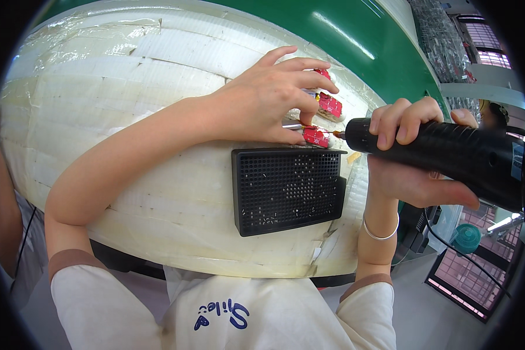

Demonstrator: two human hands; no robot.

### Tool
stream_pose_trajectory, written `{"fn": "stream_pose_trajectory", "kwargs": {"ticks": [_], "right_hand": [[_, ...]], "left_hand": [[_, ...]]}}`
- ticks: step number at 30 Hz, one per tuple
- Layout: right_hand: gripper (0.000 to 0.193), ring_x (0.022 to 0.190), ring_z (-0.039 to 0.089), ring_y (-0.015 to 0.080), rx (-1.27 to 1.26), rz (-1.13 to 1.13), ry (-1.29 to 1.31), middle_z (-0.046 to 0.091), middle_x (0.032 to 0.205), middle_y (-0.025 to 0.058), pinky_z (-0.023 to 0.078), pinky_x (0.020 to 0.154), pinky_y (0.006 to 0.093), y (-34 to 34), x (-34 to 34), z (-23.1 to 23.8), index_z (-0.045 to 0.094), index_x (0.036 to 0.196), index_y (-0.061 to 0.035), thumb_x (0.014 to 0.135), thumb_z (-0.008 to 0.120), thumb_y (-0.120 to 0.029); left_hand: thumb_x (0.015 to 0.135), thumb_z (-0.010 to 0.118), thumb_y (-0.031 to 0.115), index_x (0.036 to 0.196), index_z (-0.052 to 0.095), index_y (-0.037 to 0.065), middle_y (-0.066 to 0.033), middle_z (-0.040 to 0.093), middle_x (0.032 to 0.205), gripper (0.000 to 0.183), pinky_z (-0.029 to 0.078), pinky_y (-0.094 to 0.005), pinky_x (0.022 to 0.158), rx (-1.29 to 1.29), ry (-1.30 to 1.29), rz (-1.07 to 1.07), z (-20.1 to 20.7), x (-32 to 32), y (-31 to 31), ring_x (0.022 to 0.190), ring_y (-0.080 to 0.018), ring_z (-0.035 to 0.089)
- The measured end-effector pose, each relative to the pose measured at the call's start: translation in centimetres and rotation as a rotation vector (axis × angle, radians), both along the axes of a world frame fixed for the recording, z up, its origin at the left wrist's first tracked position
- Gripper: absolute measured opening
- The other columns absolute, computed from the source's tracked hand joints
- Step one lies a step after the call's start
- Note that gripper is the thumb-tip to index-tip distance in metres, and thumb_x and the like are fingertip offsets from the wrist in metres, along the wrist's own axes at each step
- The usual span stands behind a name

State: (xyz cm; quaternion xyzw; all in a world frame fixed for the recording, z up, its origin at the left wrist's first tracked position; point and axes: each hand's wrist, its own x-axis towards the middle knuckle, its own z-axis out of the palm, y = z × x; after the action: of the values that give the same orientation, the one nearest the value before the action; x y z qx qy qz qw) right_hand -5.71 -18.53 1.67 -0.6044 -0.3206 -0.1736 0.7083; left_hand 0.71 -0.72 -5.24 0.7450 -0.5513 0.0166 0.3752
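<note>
My right hand [411, 146] is wrapped round a black electric screwdriver [449, 149], which lies nearly level and points left. Its thin bit meets a small red block with white markings [316, 137]. My left hand [265, 96] comes from the left, thumb and index finger closed at that block's left edge, the other fingers spread above. Beyond it sit a second red block [330, 106] and a third red block [322, 74], partly behind my fingers. Just below my left hand stands a black perforated tray [237, 192] with many small screws in and on it.
The work surface [140, 169] is covered in pale padding and clear tape, with loose seams. A green surface [309, 26] borders it at the back. Right of the bench are a small green fan [466, 238] and a dark cable [466, 254]. Another person's arm [4, 210] shows at far left.
</note>
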Motion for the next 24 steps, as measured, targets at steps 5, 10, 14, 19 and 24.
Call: {"fn": "stream_pose_trajectory", "kwargs": {"ticks": [5,10,14,19,24], "right_hand": [[0.091,0.052,0.046,0.0161,0.015,0.036,-0.007,0.045,0.073,0.0076,0.042,0.051,0.0315,-0.2,-0.2,0.1,0.034,0.123,-0.0145,0.065,0.031,-0.085],[0.094,0.054,0.046,0.0158,-0.034,-0.002,-0.049,0.044,0.074,0.0058,0.041,0.052,0.0310,0.3,-0.9,0.7,0.035,0.124,-0.0166,0.061,0.037,-0.086],[0.093,0.052,0.046,0.0141,-0.023,0.081,-0.014,0.043,0.073,0.0031,0.039,0.051,0.0295,0.9,-2.8,1.9,0.036,0.124,-0.0172,0.060,0.044,-0.085],[0.092,0.050,0.046,0.0139,0.011,0.097,0.000,0.044,0.072,0.0029,0.041,0.048,0.0295,2.1,-2.7,0.8,0.035,0.124,-0.0142,0.063,0.044,-0.083],[0.092,0.050,0.047,0.0152,-0.011,0.119,0.013,0.045,0.072,0.0044,0.042,0.048,0.0300,2.0,-2.4,0.2,0.032,0.124,-0.0140,0.063,0.041,-0.084]], "left_hand": [[0.066,0.074,0.022,0.074,0.059,0.013,-0.0041,0.048,0.128,0.019,0.018,-0.0495,0.108,0.019,-0.048,0.025,0.5,-0.1,-0.2,0.130,-0.0239,0.031],[0.068,0.070,0.016,0.081,0.061,0.014,-0.0058,0.045,0.131,0.016,0.017,-0.0488,0.109,0.003,-0.058,-0.021,0.9,-0.3,-0.2,0.131,-0.0256,0.029],[0.065,0.065,0.008,0.089,0.059,0.013,-0.0095,0.043,0.132,0.025,0.018,-0.0476,0.108,0.198,-0.120,-0.056,4.1,1.5,2.3,0.131,-0.0292,0.028],[0.071,0.066,0.013,0.100,0.058,0.008,-0.0089,0.053,0.116,0.030,0.032,-0.0381,0.098,0.084,0.029,-0.018,3.3,0.8,0.1,0.114,-0.0238,0.045],[0.074,0.066,0.014,0.099,0.059,0.009,-0.0038,0.057,0.099,0.026,0.035,-0.0346,0.092,0.116,-0.175,0.036,2.4,0.3,-0.2,0.097,-0.0193,0.052]]}}
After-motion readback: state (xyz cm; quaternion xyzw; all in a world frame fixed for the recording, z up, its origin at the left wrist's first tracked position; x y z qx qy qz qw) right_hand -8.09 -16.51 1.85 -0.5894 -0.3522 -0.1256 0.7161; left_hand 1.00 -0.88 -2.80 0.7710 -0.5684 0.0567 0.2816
